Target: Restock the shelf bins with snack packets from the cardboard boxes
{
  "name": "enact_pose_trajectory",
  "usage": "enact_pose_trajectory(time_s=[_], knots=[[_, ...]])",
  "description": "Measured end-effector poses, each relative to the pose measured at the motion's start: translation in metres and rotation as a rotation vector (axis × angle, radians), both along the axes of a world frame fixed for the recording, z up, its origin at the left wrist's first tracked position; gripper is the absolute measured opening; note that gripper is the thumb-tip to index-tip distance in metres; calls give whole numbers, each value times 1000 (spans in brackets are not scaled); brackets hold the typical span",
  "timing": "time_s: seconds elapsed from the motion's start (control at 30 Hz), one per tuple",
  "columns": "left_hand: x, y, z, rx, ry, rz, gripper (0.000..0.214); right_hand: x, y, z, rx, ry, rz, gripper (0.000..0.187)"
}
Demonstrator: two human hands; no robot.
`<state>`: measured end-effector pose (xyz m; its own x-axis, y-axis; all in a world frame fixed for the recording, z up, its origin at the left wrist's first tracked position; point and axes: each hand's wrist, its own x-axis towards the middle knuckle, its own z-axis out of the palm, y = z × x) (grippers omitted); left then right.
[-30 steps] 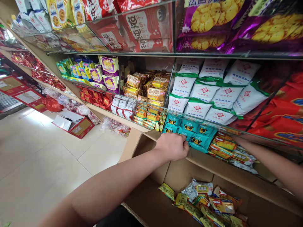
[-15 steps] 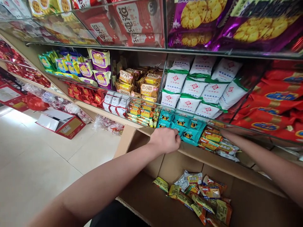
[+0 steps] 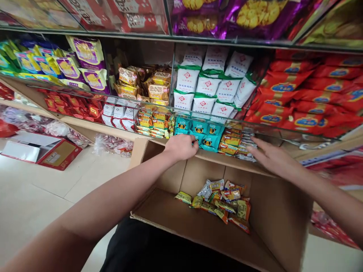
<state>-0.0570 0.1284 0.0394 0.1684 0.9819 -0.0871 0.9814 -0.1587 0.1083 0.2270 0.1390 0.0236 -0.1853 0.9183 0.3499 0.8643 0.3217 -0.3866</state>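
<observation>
Glossy, oblong packets [image 3: 224, 206] in a cardboard box [image 3: 280, 211]

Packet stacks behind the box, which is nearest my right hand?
The silver packets at the row's right end, by the right hand; orange packets and teal packets lie farther left.

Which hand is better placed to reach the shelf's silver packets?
Probably the right hand: it's open beside the silver packets, while the left hand is curled at the rim of the cardboard box.
</observation>
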Motion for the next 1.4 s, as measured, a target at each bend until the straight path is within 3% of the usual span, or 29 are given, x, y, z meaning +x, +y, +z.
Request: enact_pose_trajectory(time_s=[0.1,0.13,0.2,0.3,0.4,0.53,0.6,0.67,0.73,0.8,0.9,1.0,1.07,1.13,1.23,1.4], knots=[[0,1,-2,18,8,7,42,-1,-82,-6,42,-44,329,31],[0,1,-2,19,9,11,41,-5,-105,-19,-23,-41,361,26],[0,3,-2,17,5,13,40,-16,-135,-58,-310,-110,357,25],[-2,3,0,18,-32,19,39,-34,-143,-119,-681,-282,192,35],[-5,-9,4,127,-178,-34,36,-45,-134,-146,-742,-326,96,36],[5,-64,-8,217,-481,-316,33,-46,-136,-129,-719,-291,57,35],[20,-101,-24,140,-670,-315,34,-45,-144,-110,-682,-258,64,38],[38,-132,-42,-100,-874,-39,44,-49,-157,-89,-616,-215,80,44],[55,-150,-56,-484,-1079,275,50,-57,-173,-72,-476,-123,116,47],[65,-155,-63,-694,-1281,422,49,-66,-189,-61,-301,55,174,46],[68,-151,-61,-528,-1426,314,45,-74,-201,-57,-213,535,107,38],[66,-147,-49,-404,-1381,65,58,-75,-199,-58,-375,1037,-146,42],[71,-148,-42,-392,-1376,-26,64,-74,-195,-57,-462,1177,-227,49],[79,-150,-38,-353,-1415,25,57,-74,-191,-51,-407,1144,-274,49],[93,-152,-38,-254,-1489,228,38,-77,-189,-41,-222,934,-387,44],[100,-147,-46,-13,-1463,341,42,-86,-192,-36,-110,762,-511,44]])
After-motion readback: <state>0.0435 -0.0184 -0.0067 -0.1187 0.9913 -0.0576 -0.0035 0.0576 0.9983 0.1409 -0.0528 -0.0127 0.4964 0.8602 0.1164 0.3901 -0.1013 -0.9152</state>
